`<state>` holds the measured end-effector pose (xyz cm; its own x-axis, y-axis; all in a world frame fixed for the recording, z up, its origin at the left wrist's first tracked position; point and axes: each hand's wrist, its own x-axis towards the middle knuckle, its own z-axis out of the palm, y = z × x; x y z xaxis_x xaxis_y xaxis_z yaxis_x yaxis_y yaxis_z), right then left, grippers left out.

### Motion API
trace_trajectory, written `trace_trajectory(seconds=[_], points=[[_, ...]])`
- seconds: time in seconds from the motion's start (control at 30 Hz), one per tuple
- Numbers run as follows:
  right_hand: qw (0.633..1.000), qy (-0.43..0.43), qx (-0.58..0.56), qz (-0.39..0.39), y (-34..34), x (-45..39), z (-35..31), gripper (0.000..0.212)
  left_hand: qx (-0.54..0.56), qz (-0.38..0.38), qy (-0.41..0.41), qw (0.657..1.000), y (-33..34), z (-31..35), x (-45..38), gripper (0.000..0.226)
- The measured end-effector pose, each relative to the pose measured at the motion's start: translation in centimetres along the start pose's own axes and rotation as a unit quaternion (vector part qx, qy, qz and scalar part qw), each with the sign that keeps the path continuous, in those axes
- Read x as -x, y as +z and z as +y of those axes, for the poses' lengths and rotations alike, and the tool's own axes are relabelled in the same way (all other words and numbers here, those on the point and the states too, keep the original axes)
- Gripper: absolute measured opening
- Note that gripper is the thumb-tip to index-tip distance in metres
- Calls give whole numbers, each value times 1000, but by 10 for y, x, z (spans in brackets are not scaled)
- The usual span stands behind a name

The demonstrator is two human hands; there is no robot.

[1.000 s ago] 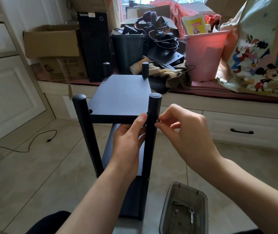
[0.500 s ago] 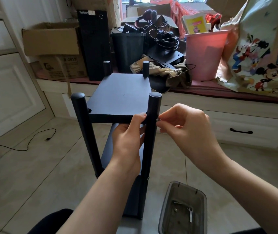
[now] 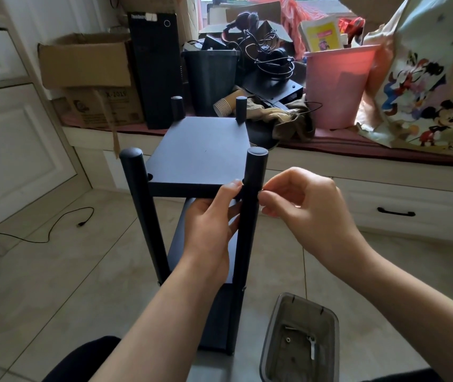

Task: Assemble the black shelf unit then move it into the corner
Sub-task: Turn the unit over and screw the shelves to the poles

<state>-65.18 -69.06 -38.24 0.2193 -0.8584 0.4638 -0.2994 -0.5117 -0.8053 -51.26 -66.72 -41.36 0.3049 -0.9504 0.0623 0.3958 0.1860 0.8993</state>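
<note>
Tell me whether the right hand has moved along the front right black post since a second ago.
No. The right hand still pinches at the front right black post, level with the top shelf board.

shelf unit [image 3: 203,153]: matt black, smooth boards; round posts with a slight sheen
floor [image 3: 54,271]: glossy beige tile
container [image 3: 299,340]: smoky translucent plastic, small metal parts inside
boxes [image 3: 84,62]: brown cardboard, dull
bucket [image 3: 338,84]: pink plastic, smooth
cabinet doors [image 3: 13,150]: white, painted-looking

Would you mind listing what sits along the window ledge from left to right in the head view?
cardboard box → black computer tower → black bin → pink bucket → cartoon-print bag
</note>
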Motion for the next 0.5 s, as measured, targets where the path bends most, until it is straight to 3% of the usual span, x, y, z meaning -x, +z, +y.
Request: trace_trajectory(seconds=[0.1, 0.27, 0.5], points=[[1000, 10, -4, -3, 1, 0, 1, 9, 2, 6, 2, 1000, 0, 0, 0, 24], [996, 52, -69, -22, -1, -2, 1, 6, -9, 14, 5, 1000, 1, -1, 0, 14], [960, 181, -196, -83, -12, -17, 8, 19, -19, 10, 7, 1000, 0, -2, 0, 17]])
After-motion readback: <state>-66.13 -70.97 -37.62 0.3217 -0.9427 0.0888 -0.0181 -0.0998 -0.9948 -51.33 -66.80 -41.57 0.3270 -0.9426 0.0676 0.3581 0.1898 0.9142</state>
